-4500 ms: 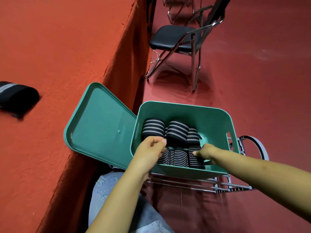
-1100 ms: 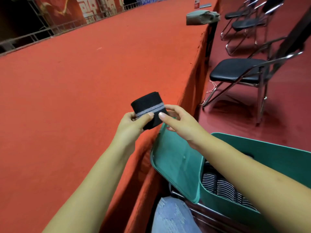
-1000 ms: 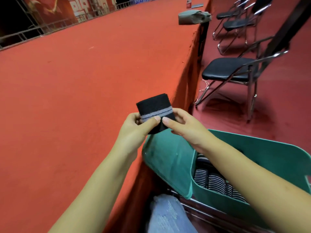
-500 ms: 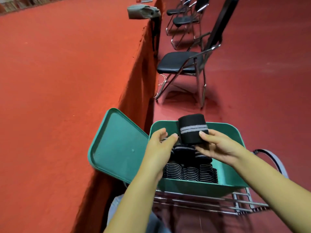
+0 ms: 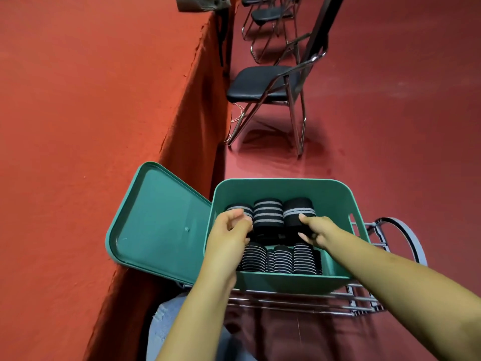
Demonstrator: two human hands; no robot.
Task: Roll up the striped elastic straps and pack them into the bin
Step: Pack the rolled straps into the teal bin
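A green bin stands in front of me on a metal frame. Inside it, several rolled black straps with grey stripes fill a near row and a far row. My right hand pinches a rolled strap between thumb and fingers, at the right end of the far row, down inside the bin. My left hand hovers over the bin's left side, its fingers loosely curled and holding nothing, by the leftmost far roll and the middle roll.
The bin's green lid leans open to the left against a red carpeted platform. A loose strap loop hangs off the metal frame at the right. Black folding chairs stand beyond on the red floor.
I carried the rolled strap from over the platform to the bin, and my right hand has lowered it into the far row. My left hand let go of it on the way.
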